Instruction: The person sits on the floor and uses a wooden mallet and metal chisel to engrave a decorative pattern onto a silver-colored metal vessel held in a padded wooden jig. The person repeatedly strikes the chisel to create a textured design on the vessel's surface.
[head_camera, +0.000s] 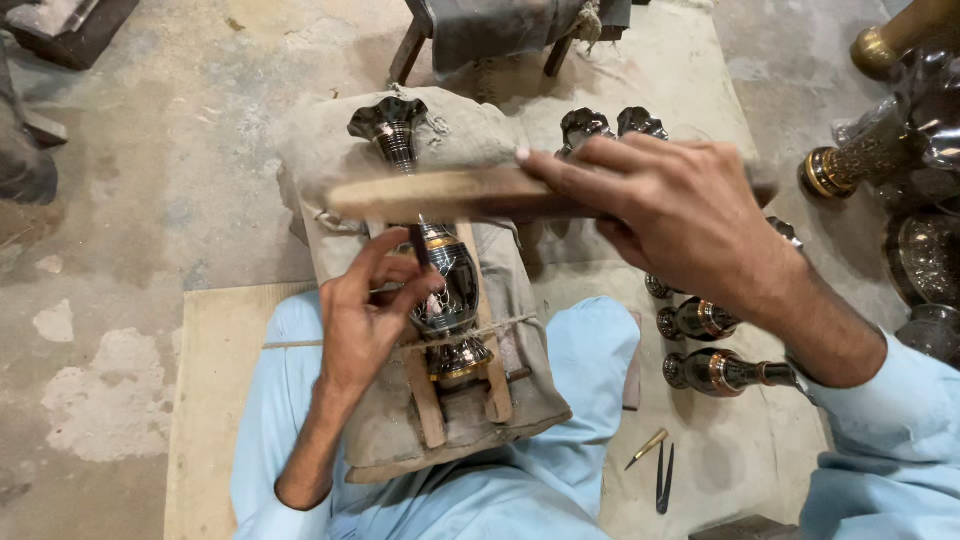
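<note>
Pinched between the fingers of the left hand (365, 315) is a thin dark punch (420, 245), its tip set on the belly of a dark metal vase (440, 270), while the right hand (665, 210) is closed around a wooden stick (450, 193) held crosswise above it. That vase lies on a padded cloth bundle (340, 160) between two wooden slats (498, 370), tied down by a string (300, 343), on the person's lap. Its long axis runs away from the person, fluted mouth at the far end and foot near the knees. More vases (715, 370) lie on their sides to the right, partly hidden by the right forearm, and a pair of small tools (660, 465) rests on the floor beside the right leg. Taller brass-banded vessels (850, 165) stand at the far right.
</note>
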